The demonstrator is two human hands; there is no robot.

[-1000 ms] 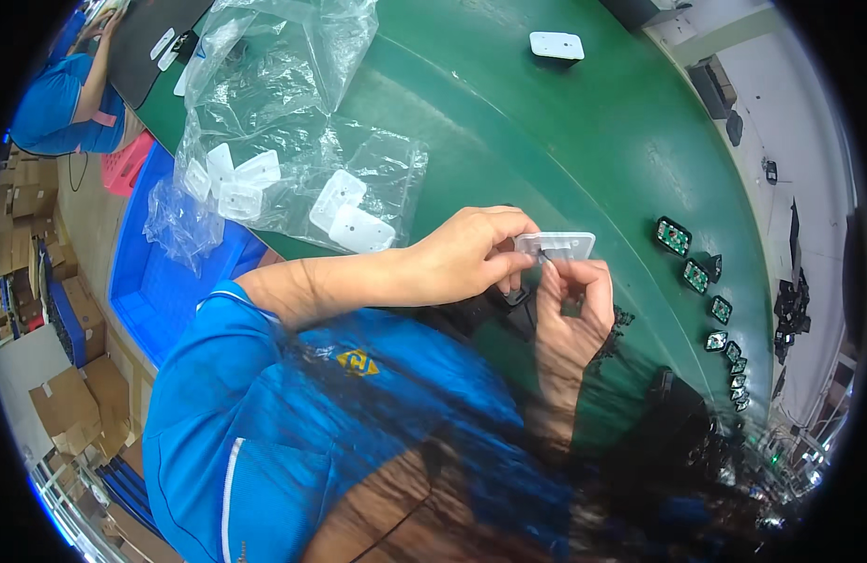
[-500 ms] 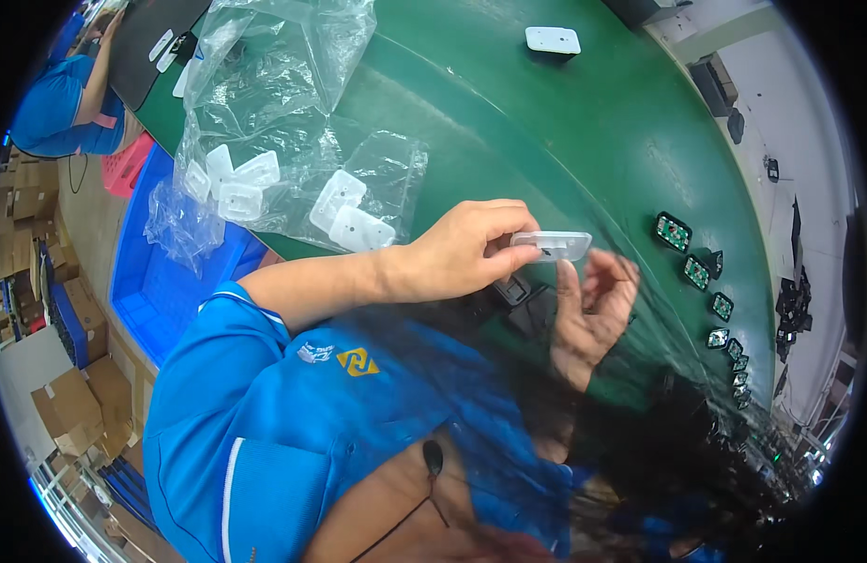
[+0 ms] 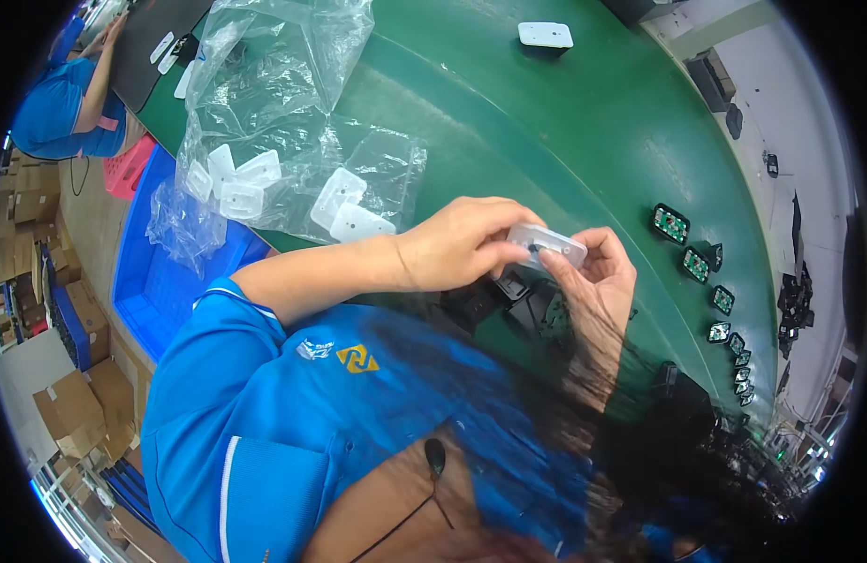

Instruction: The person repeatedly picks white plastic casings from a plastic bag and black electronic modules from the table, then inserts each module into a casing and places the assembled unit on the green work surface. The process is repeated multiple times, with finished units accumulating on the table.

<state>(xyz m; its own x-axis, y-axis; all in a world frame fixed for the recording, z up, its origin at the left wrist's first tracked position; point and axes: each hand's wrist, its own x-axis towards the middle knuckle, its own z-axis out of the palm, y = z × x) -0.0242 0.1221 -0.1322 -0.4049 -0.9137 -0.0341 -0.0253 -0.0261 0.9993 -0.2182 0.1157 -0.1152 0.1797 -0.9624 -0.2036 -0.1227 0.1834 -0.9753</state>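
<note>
My right hand [image 3: 604, 280], just off the white plastic cover [image 3: 567, 248] a moment ago, now pinches it between thumb and curled fingers, opposite my left hand's [image 3: 460, 248] closed pinch, seemingly steadying it between them.

In the upper left of the frame there is another person [image 3: 53, 117] in blue clothing, near a black mat [image 3: 144, 61]. Below this person stands a pink basket [image 3: 124, 172], and just beside it a blue bin [image 3: 150, 298], partly covered by crumpled clear plastic [image 3: 182, 228]. Cardboard boxes [image 3: 69, 405] are at the left side, some of them with open flaps.
</note>
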